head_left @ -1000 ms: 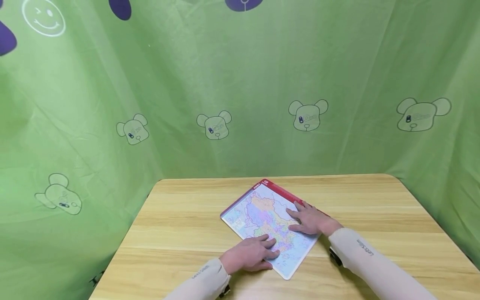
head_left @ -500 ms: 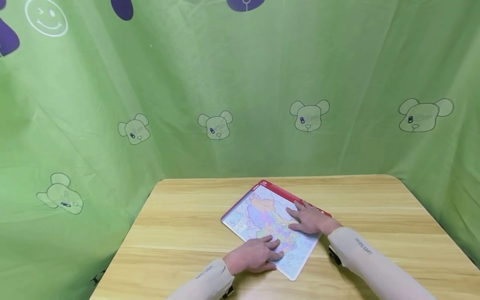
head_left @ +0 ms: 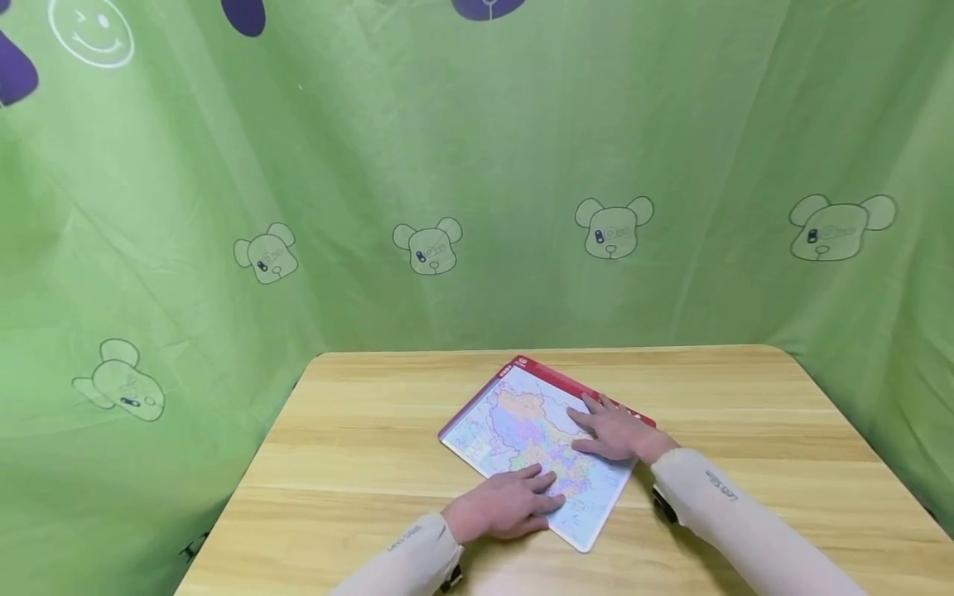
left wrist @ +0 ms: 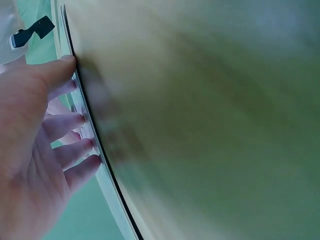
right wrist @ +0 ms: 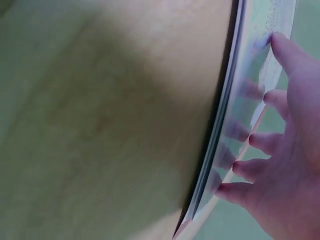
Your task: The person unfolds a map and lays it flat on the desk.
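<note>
Two hands flat on map board (head_left: 522, 430), mid wooden table (head_left: 358, 439): left hand (head_left: 503, 507) near edge, right hand (head_left: 613, 432) far side; fingers spread, gripping nothing. Green curtain (head_left: 373, 165) behind.

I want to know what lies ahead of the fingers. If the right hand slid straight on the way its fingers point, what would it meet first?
Nothing stands in that line: the right hand would cross more of the map board toward its far-left edge, then bare table, as far as the head view shows.
</note>
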Motion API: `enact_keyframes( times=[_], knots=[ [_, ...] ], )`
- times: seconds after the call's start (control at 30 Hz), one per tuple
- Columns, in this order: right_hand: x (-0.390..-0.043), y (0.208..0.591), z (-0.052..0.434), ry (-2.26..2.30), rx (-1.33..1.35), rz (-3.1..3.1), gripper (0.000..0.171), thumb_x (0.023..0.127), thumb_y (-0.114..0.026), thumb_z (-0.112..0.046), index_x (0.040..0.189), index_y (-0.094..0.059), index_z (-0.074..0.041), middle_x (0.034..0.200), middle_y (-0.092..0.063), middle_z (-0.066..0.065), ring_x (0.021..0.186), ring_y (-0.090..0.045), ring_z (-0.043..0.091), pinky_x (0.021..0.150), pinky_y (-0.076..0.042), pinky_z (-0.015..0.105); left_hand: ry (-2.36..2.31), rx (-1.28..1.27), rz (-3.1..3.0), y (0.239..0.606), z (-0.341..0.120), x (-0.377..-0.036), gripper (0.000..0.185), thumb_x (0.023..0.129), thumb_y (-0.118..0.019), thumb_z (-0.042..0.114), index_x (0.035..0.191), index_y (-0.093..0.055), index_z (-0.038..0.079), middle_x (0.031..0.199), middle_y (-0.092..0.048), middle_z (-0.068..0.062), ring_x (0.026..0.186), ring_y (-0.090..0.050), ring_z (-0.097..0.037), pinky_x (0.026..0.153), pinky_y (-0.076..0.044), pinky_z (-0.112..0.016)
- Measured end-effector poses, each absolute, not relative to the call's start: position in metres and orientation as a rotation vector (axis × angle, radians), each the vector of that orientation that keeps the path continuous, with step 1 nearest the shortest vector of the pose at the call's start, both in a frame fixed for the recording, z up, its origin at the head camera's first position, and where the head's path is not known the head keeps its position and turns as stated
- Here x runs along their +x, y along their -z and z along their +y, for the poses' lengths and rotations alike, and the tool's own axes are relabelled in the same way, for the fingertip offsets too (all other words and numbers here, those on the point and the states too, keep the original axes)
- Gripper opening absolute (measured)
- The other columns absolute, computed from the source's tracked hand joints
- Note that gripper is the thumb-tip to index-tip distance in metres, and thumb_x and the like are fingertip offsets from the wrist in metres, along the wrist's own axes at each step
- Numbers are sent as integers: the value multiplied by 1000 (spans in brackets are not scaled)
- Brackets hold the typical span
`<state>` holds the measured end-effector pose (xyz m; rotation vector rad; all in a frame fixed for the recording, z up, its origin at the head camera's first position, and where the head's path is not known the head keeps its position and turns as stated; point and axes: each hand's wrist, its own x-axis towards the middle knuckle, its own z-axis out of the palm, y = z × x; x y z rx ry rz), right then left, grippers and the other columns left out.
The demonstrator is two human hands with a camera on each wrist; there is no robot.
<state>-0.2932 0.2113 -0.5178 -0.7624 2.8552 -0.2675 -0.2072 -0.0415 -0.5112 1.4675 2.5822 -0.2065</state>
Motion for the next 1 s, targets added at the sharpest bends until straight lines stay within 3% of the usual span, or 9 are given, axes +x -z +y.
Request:
enact_keyframes(
  times=[0.53,1.0],
  knots=[
    [-259,503,223,275,-871,2882,62,93,-54,-46,141,-46,-7,146,-29,30,132,-21,55,104,-21,65,119,1394,2710,509,-76,-216,48,100,-41,41,145,-40,25,151,-32,-10,138,-28,-28,111,-26,-35],
    [-218,495,222,279,-914,2822,66,91,-54,-51,141,-45,-9,148,-26,28,132,-21,55,102,-25,65,53,1131,2780,516,-110,-238,54,99,-38,47,147,-36,23,154,-24,-11,140,-21,-30,113,-20,-40]
  ],
)
